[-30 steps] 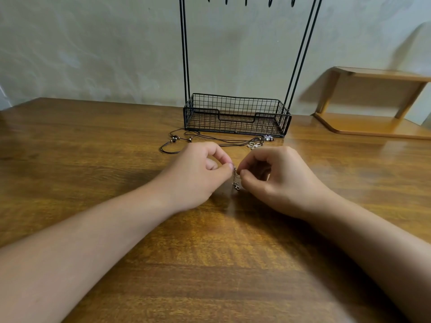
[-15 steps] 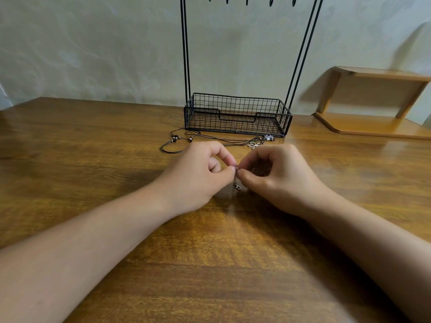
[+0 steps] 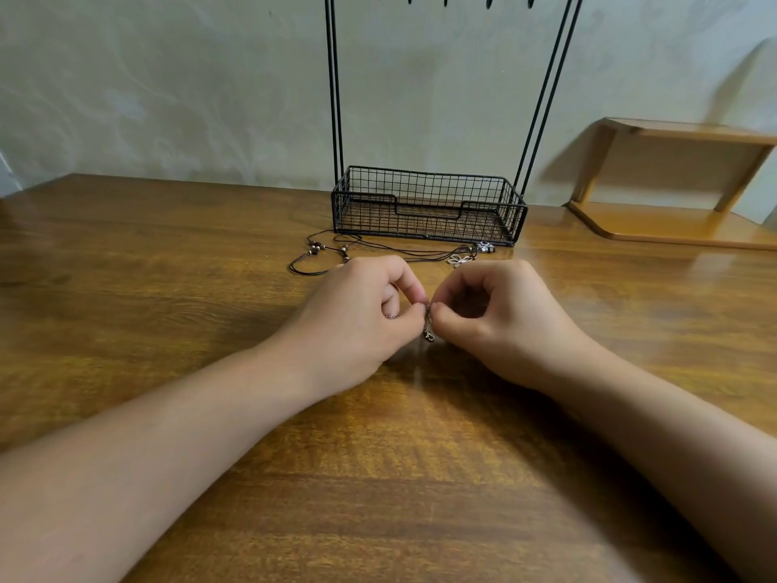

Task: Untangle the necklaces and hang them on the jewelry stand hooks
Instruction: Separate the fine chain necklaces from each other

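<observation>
Head view: fingers (image 3: 414, 297) of the left hand (image 3: 357, 321) and of the right hand (image 3: 500, 321) now meet tip to tip, pinching a thin chain necklace (image 3: 428, 328) between them; a second ago a small gap lay between the two hands. Its silver clasp hangs just below the pinch, above the desk (image 3: 168, 263). Both hands have stayed in the same spot on the desk. Beyond them the dark cord necklaces (image 3: 378, 250) lie unchanged in a loose tangle on the desk, just in front of the jewelry stand (image 3: 429, 208), whose hooks (image 3: 490, 0) hold nothing.
</observation>
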